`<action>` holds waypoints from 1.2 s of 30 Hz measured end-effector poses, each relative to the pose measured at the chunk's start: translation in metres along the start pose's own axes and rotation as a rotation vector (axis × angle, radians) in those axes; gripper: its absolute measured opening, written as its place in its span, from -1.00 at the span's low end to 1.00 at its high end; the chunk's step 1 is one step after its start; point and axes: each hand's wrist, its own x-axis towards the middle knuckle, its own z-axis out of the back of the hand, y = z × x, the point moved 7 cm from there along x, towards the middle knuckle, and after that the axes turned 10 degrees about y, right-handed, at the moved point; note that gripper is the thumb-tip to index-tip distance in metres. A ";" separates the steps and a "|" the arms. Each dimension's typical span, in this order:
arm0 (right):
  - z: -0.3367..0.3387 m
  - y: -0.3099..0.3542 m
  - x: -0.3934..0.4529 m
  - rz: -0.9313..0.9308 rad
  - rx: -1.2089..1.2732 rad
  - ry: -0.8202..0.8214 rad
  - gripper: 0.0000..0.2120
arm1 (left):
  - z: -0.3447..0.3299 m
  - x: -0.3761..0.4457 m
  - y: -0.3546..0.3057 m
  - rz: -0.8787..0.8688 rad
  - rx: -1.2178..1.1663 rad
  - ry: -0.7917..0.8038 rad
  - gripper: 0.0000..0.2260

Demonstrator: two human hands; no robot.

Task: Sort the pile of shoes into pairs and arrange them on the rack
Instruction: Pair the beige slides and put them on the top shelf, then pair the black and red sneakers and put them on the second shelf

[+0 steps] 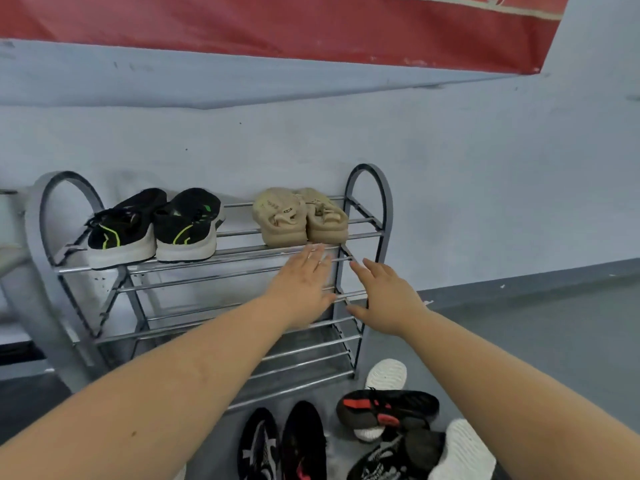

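- Both hands, left [302, 285] and right [388, 299], flat-fingered, holding nothing, just before the rack [367, 209].
- Black pair [152, 226] and beige pair [299, 216] on top tier.
- Pile [381, 427] on floor.

A pale blue-grey wall [485, 168] filled most of the view, its paint scuffed and speckled with small dark marks. Across the top ran a broad red band [277, 26], chipped along its lower edge, with a thin pale stripe [512, 10] near the upper right corner. A soft, slanting shadow crossed the wall just below the red band. Along the wall's foot ran a darker grey skirting strip [540, 277], meeting a smooth grey floor [554, 334] at the right. The floor looked dull and evenly lit, with a few pale flecks by the skirting. At the far left edge some blurred pale shapes could not be made out.
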 end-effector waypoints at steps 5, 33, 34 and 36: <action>-0.046 -0.017 -0.021 -0.031 -0.056 0.090 -0.22 | -0.045 0.001 -0.030 -0.040 0.005 0.117 -0.35; -0.330 -0.130 0.014 -0.237 0.066 0.546 -0.33 | -0.339 0.082 -0.052 0.086 -0.320 0.661 -0.35; -0.335 -0.130 0.018 -0.230 0.059 0.549 -0.35 | -0.346 0.090 -0.055 0.094 -0.357 0.672 -0.35; -0.346 -0.133 0.021 -0.232 0.043 0.567 -0.39 | -0.361 0.103 -0.062 0.104 -0.442 0.692 -0.33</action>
